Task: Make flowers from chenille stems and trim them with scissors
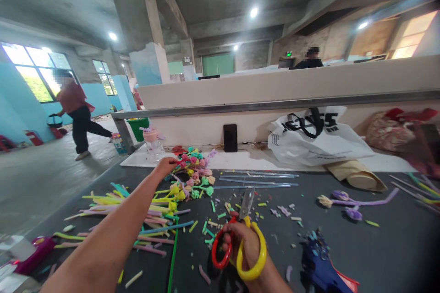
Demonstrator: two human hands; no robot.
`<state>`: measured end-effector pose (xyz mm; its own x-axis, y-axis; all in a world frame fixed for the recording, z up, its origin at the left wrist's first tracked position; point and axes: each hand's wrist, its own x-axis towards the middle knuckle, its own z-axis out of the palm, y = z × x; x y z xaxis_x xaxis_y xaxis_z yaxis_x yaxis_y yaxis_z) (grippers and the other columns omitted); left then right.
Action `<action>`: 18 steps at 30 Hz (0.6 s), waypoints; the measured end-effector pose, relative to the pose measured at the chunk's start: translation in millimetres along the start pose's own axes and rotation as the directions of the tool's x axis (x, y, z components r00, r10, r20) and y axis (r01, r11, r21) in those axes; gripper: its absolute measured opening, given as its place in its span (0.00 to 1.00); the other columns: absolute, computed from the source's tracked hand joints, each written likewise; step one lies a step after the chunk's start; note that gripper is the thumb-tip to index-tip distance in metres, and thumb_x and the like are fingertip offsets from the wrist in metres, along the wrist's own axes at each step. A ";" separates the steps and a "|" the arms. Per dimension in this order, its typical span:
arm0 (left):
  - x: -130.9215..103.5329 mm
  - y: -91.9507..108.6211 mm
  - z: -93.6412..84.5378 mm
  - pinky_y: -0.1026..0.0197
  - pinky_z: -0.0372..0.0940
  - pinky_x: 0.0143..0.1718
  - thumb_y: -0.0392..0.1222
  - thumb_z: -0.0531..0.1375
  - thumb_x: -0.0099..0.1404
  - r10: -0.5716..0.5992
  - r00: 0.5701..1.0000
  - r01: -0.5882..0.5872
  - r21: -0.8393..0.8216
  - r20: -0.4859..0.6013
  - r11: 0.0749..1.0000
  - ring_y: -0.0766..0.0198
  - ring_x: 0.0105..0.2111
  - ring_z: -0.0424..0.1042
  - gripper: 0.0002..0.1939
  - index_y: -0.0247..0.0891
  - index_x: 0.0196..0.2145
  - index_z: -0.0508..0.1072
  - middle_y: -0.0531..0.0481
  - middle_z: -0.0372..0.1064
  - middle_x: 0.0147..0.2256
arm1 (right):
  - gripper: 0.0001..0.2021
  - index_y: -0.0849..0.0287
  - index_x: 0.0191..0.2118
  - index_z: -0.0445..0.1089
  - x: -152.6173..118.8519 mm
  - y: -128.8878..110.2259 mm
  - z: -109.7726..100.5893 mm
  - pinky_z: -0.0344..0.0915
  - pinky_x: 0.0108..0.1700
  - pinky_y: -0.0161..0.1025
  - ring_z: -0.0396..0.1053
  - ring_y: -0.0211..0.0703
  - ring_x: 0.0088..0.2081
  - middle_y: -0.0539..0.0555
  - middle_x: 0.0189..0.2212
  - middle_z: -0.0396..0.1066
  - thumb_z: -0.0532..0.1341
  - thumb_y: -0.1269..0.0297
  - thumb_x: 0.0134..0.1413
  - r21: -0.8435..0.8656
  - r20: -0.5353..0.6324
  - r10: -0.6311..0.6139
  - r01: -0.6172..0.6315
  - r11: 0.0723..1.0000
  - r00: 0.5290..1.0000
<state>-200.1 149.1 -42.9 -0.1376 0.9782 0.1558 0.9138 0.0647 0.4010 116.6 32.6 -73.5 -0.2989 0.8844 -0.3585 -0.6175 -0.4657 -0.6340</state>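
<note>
My right hand (244, 242) holds a pair of scissors (245, 208) with one red and one yellow handle loop; the blades point away from me, over small cut bits. My left hand (167, 165) is stretched out to a pile of small coloured flowers (192, 165) at the back left of the table. Its fingers are drawn together by a red flower, and what they hold there is hidden. Under and beside my left forearm lie many fuzzy stems (151, 226), yellow, pink, lilac and blue, some with yellow flower heads.
Cut bits (220, 215) litter the dark tabletop (275, 265). Clear thin sticks (257, 181), a black phone (230, 138), a white bag (309, 137) and a pink-lidded cup (151, 139) are at the back. A blue glue gun-like tool (319, 261) and purple flowers (354, 206) lie right. A person (77, 105) walks at left.
</note>
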 end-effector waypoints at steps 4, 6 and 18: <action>-1.0 -5.3 7.7 0.52 0.65 0.39 0.43 0.54 0.61 -0.058 0.996 0.063 0.067 -0.063 0.996 0.58 0.41 0.67 0.16 0.34 0.46 0.65 0.45 0.64 0.45 | 0.23 0.59 0.37 0.61 1.2 1.2 -1.2 0.54 0.13 0.30 0.56 0.33 0.11 0.43 0.10 0.63 0.60 0.71 0.25 -0.004 0.003 0.013 -0.013 1.000 1.000; -4.1 -5.1 8.1 0.51 0.65 0.40 0.43 0.54 0.61 -0.053 0.993 0.064 0.109 -0.106 0.992 0.58 0.42 0.67 0.16 0.35 0.47 0.65 0.45 0.64 0.46 | 0.22 0.59 0.36 0.61 2.1 2.0 -2.6 0.55 0.13 0.30 0.56 0.33 0.11 0.43 0.10 0.63 0.60 0.71 0.25 -0.008 0.009 0.022 -0.022 1.000 1.000; -31.4 4.6 5.6 0.51 0.64 0.41 0.43 0.53 0.62 0.234 0.968 -0.250 0.268 0.094 0.930 0.60 0.41 0.67 0.14 0.37 0.44 0.66 0.45 0.64 0.46 | 0.22 0.60 0.35 0.63 1.1 0.1 -1.0 0.56 0.13 0.30 0.57 0.33 0.12 0.44 0.11 0.64 0.62 0.72 0.24 -0.006 0.009 0.007 -0.007 1.000 1.000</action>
<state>-189.4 119.8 -51.0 0.1160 0.9803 0.1599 0.9870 -0.1317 0.0917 116.9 33.5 -74.7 -0.3101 0.8813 -0.3566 -0.6108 -0.4721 -0.6356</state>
